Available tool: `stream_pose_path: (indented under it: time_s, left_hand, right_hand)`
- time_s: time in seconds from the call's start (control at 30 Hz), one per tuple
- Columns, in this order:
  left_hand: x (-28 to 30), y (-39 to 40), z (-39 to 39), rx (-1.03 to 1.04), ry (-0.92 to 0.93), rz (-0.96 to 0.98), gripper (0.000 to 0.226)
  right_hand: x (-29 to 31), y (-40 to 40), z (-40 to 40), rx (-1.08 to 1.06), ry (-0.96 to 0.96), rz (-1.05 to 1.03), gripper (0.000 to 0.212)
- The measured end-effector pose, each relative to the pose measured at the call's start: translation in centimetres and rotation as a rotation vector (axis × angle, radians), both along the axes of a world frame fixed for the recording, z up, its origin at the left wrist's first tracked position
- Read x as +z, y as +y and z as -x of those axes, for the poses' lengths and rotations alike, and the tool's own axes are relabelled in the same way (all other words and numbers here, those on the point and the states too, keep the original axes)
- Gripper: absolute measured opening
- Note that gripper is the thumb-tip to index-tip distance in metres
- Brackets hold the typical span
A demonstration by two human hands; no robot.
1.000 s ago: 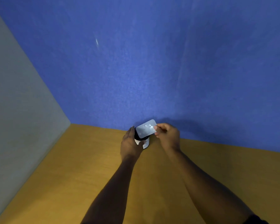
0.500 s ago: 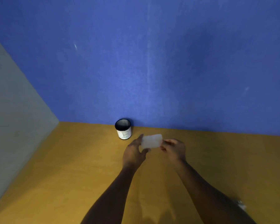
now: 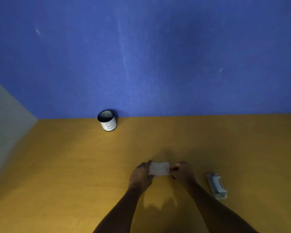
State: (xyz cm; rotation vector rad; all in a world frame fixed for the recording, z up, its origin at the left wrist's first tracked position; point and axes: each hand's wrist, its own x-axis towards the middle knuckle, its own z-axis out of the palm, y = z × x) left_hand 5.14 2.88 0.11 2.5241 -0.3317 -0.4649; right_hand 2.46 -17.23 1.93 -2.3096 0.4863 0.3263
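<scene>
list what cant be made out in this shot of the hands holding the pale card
Head view:
Pale card: blur hides any print on it.
Left hand and right hand: fingers behind the card are hidden by it.
Cup marked B: its inside is too dark to show contents.
Grey-white object on the table: too small and blurred to identify.
Forearms: cut off by the bottom edge.

The small card in the lower middle of the frame looked like frosted, translucent plastic, smooth and dull. The table showed a matt, ochre wood-grain surface. The cup left of centre had a dark, faintly shiny rim and a white paper label. The blue wall looked like matt felt. The device at lower right looked like pale grey plastic.
</scene>
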Motion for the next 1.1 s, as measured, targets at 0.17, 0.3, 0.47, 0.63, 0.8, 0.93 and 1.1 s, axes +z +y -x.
stream_pose_path:
  time_s: [0.17,0.3,0.47,0.63,0.8,0.93,1.1]
  left_hand:
    - [-0.9,-1.1,2.6,-0.078,0.033,-0.027,0.065]
    - [-0.9,-1.7,3.3,-0.089,0.027,-0.067,0.063]
    - [-0.4,-2.0,3.3,-0.094,0.016,-0.087,0.062]
    - [-0.3,-2.2,3.7,-0.066,0.02,-0.056,0.061]
    - [-0.4,-2.2,4.1,-0.054,0.019,-0.063,0.061]
    - [-0.5,-2.3,4.1,-0.059,0.009,-0.091,0.063]
    - [-0.7,-2.2,4.2,-0.069,0.023,-0.108,0.065]
  right_hand:
    - [-1.0,-1.2,2.6,0.048,0.076,0.014,0.018]
    - [-1.4,-1.3,3.2,0.048,0.06,0.079,0.021]
    - [-1.8,-1.3,3.3,0.063,0.086,0.161,0.025]
    - [-2.2,-1.2,3.4,0.093,0.088,0.217,0.018]
    - [-2.4,-1.2,3.6,0.137,0.097,0.275,0.029]
    - [-2.5,-1.2,4.0,0.164,0.107,0.296,0.028]
    - [-2.0,-2.3,4.3,0.184,0.034,0.315,0.022]
